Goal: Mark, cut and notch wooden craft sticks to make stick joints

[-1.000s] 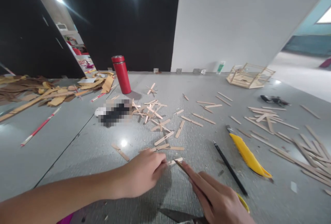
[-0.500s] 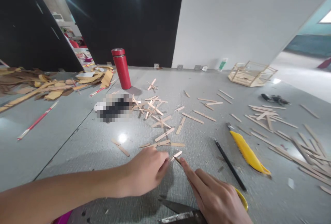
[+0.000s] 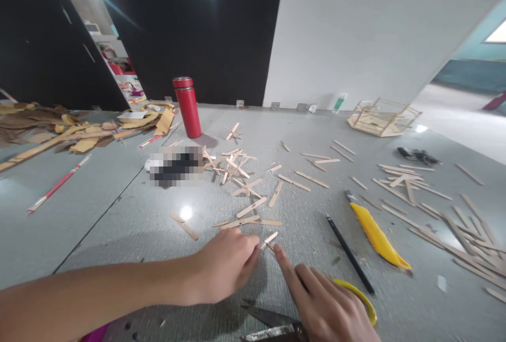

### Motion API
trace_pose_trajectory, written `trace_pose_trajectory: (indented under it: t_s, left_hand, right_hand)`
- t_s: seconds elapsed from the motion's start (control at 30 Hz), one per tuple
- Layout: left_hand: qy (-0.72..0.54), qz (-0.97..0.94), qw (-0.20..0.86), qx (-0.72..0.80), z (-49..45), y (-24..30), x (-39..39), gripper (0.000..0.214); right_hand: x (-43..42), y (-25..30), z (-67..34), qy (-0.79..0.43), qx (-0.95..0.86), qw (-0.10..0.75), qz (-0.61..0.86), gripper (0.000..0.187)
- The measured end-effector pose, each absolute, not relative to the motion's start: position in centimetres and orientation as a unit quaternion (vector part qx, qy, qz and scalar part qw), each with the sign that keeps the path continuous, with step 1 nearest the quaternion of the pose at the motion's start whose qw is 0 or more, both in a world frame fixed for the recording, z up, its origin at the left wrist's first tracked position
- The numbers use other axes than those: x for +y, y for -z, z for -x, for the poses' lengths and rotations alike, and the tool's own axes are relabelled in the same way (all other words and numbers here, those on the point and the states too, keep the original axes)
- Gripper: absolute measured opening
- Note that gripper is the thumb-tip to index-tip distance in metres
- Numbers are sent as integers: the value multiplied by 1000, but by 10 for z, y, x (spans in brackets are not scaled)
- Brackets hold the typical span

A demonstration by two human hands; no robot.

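My left hand [image 3: 233,257] is closed in a pinch on a short craft stick [image 3: 271,237], low over the table. The stick's pale end sticks out past the thumb. My right hand [image 3: 324,294] is closed, its index finger stretched along a thin pointed tool [image 3: 270,246]. The tool's tip touches the craft stick or lies very close to it; most of the tool is hidden under the fingers, so its kind is unclear. Below the right hand lies a pair of scissors [image 3: 272,315] with spread blades and a yellow handle, partly covered by the hand.
Loose craft sticks [image 3: 249,207] lie ahead, and more [image 3: 466,247] are at right. A black pen [image 3: 350,252] and a yellow-handled cutter [image 3: 375,234] rest right of my hands. Further back stand a red flask [image 3: 187,110] and a stick frame [image 3: 381,120]. Cardboard scraps [image 3: 79,131] are left.
My right hand has shifted slightly, uncovering more of the scissors' yellow handle. The left hand keeps its pinch on the craft stick. The view has moved a little.
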State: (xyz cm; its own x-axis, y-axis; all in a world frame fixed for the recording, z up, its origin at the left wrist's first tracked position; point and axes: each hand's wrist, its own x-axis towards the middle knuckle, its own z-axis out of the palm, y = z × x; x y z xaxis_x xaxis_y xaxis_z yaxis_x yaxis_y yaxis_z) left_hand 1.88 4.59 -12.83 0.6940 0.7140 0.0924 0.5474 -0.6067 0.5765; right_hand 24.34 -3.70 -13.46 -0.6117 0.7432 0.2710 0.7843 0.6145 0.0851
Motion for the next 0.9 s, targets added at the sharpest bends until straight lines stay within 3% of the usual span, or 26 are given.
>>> trace_pose_trajectory:
  t_s: [0.23, 0.67, 0.9]
  left_hand:
    - [-157, -884, 267, 352, -17, 138, 45, 28]
    - [-143, -887, 252, 359, -19, 138, 42, 25]
    - [-130, -892, 240, 359, -20, 139, 40, 21]
  right_hand:
    - [-38, 136, -239, 134, -888, 83, 432, 72]
    - [-34, 129, -235, 54, -894, 116, 430, 81]
    - [-28, 144, -238, -18, -870, 126, 476, 65]
